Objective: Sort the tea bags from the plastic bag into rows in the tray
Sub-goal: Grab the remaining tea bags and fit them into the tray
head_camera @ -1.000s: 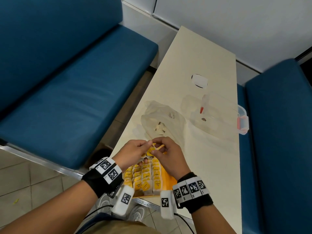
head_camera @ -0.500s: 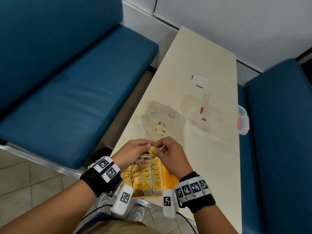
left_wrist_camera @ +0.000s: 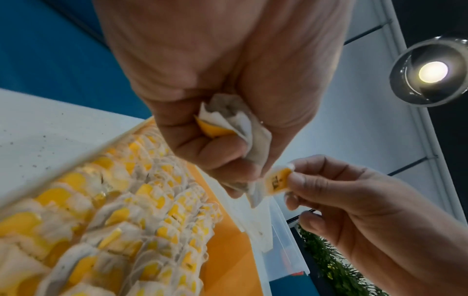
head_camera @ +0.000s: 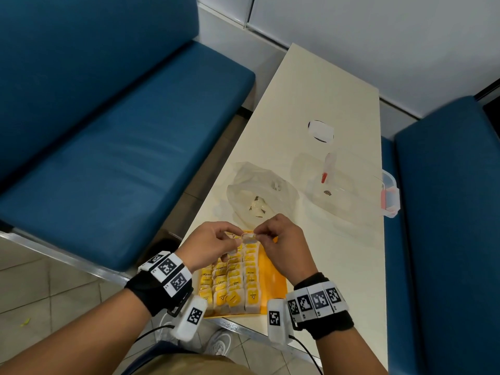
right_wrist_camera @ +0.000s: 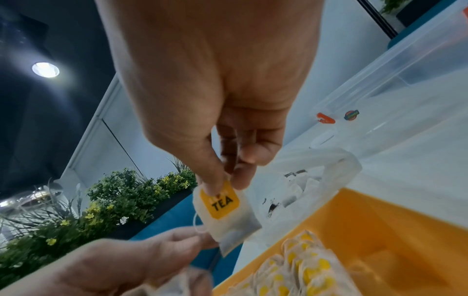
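From the head view we see both hands raised over the far end of the tray (head_camera: 273,282), fingertips meeting; the bag (head_camera: 259,193) lies just beyond on the tabletop (head_camera: 319,85). At the left wrist, our left hand (left_wrist_camera: 222,112) clutches perhaps two crumpled tea bags (left_wrist_camera: 235,122). At the right wrist, our right hand (right_wrist_camera: 222,112) pinches one tea bag (right_wrist_camera: 225,210) by its yellow tag, hanging above the tray's filled rows (right_wrist_camera: 298,268).

Your tray (head_camera: 273,280) has bare orange floor along its right side, beside the packed tea bag rows (head_camera: 230,282). Just beyond its far edge lies the crumpled plastic bag (head_camera: 261,193), with the clear lidded container (head_camera: 349,190) to its right. Further up, the table (head_camera: 311,90) is bare apart from a small white object (head_camera: 321,131).
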`<state>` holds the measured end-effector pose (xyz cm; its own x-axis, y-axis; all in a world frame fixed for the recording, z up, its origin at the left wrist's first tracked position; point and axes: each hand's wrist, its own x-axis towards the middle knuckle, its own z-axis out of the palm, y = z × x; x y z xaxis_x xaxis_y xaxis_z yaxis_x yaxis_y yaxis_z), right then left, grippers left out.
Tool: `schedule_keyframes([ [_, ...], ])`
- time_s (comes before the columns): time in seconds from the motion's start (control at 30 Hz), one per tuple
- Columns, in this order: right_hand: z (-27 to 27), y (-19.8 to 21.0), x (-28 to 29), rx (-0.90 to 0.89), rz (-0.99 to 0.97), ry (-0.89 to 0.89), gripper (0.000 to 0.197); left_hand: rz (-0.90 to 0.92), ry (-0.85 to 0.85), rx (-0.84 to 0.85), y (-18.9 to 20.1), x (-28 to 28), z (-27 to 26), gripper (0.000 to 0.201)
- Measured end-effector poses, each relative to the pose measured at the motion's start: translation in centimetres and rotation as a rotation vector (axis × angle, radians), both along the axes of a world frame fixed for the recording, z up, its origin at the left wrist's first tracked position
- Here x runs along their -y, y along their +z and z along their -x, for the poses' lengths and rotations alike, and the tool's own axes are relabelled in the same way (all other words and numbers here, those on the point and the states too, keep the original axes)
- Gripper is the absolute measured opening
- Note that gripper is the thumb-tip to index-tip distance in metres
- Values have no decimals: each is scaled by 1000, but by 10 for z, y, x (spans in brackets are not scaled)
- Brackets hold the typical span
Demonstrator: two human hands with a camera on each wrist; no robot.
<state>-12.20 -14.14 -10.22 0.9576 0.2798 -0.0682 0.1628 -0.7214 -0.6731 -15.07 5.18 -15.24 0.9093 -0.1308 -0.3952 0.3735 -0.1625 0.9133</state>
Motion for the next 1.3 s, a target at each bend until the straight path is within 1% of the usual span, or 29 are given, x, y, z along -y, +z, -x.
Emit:
schedule_keyframes([
  [0.2,-5,-3,23,-10,147,-16,12,-256,157,57,-7,-35,-3,8],
  [0.23,-5,-5,26,-14,166,-23,13,-316,168,54,-9,-40,-3,11],
  [0.3,-5,-7,30,-26,182,-35,13,-442,160,43,-12,-46,-2,26],
  [0.37,-4,-9,34,-36,191,-43,13,-544,104,28,-14,-47,0,40],
  [0.4,-3,-10,35,-40,200,-44,13,-566,70,20,-15,-46,1,45],
  [0.47,-2,-12,36,-49,226,-41,13,-575,15,11,-20,-44,4,46],
  [0.53,-1,-15,37,-60,252,-31,13,-570,-16,16,-23,-44,6,37],
  [0.6,0,-18,38,-72,274,-26,13,-546,-15,18,-24,-45,8,32],
  [0.77,8,-26,40,-165,324,-12,10,-507,7,12,-24,-54,13,30],
  [0.9,13,-32,35,-198,340,40,13,-476,9,21,-23,-59,21,27],
  [0.97,14,-35,34,-213,334,39,10,-455,6,17,-22,-60,23,26],
  [1.1,14,-41,31,-206,348,40,11,-449,0,2,-22,-62,27,33],
  [1.17,14,-44,31,-190,361,27,6,-448,-4,-6,-23,-63,27,36],
  [1.2,14,-45,32,-182,361,22,4,-443,-6,-8,-23,-63,27,36],
  [1.27,14,-52,33,-143,381,26,7,-435,-14,-14,-25,-63,26,36],
  [1.3,14,-55,34,-116,394,30,6,-431,-17,-16,-25,-63,25,36],
])
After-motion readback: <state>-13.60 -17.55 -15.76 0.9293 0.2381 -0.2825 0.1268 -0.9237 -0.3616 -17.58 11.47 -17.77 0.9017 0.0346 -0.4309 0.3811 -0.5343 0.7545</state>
